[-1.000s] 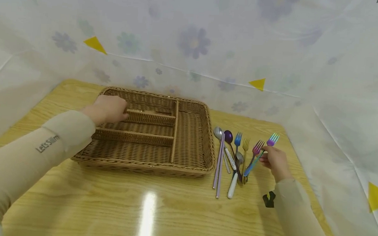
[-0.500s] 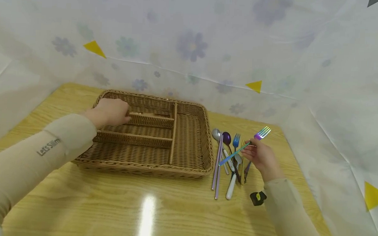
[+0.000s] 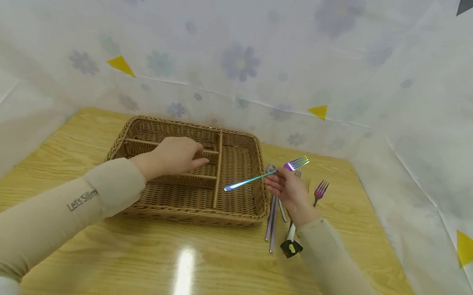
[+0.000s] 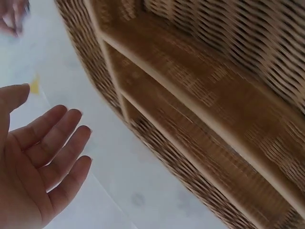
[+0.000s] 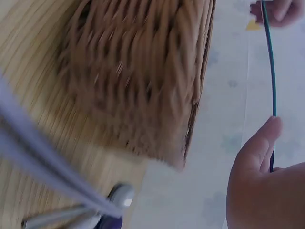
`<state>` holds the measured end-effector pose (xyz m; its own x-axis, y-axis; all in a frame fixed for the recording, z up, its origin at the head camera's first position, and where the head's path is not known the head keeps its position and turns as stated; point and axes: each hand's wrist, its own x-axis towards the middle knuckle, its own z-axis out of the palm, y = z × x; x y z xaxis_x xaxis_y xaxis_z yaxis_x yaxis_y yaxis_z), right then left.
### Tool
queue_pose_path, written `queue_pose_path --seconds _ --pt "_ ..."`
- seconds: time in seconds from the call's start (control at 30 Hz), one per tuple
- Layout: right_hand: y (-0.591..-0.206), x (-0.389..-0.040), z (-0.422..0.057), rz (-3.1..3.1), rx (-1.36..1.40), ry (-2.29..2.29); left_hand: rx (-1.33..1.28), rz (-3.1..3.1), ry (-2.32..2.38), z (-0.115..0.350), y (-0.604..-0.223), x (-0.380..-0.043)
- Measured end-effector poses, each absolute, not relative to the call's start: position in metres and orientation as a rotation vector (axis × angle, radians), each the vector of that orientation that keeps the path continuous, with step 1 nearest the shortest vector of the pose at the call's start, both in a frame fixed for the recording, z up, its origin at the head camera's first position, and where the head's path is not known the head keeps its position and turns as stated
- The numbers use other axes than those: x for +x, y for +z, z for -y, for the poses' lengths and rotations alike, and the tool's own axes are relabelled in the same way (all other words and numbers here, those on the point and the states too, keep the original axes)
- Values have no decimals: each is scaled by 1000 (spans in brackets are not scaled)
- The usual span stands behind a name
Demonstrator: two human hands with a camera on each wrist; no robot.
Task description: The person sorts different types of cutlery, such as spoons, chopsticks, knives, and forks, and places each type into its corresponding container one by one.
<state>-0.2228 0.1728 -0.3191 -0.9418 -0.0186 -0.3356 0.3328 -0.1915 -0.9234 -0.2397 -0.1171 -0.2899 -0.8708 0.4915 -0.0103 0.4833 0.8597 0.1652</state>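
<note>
An iridescent fork [image 3: 251, 180] is pinched in my right hand [image 3: 292, 191], its tines up to the right and its handle end over the basket's right compartment. In the right wrist view the fork's thin teal handle [image 5: 271, 71] rises from between thumb and fingers. My left hand [image 3: 176, 156] hovers over the dividers of the wicker basket [image 3: 194, 216]. The left wrist view shows that left hand [image 4: 47, 162] with relaxed, parted fingers and nothing in them. Beneath and beside my right hand lie several pieces of cutlery, partly hidden by it.
Right of the basket lie lilac chopsticks [image 3: 271, 221], a silver spoon [image 3: 271, 168] and a pinkish-purple fork [image 3: 321, 189]. The basket has one long compartment at right and three at left. A white flowered curtain [image 3: 239, 95] hangs behind the wooden table [image 3: 144, 258].
My right hand has carried the iridescent fork left, from the cutlery's right side to the basket's right edge. My left hand has moved right across the basket, off its left side.
</note>
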Motion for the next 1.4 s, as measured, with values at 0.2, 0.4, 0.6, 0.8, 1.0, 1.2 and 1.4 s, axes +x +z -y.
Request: queue_pose_path --seconds 0.2,0.4,0.6,0.8,1.0,1.2,1.4 --pt "-320 -224 -139 -1834 408 -2243 911 -2940 286 87 -290 -230" --pt "-319 -223 -116 -1793 417 -2275 973 -2928 291 77 -290 -228" --pt "-321 -223 -105 -1756 391 -2310 972 -2929 331 81 -291 -230" --pt "-321 -221 -104 -1737 258 -2164 905 -2944 388 93 -292 -234" --pt "-323 -215 -116 -1766 101 -1993 830 -2976 410 119 -294 -245" --pt "-323 -207 -148 -1770 54 -1970 785 -2984 384 154 -303 -263" --pt "-317 -199 -180 -1798 87 -2005 727 -2926 282 180 -310 -277"
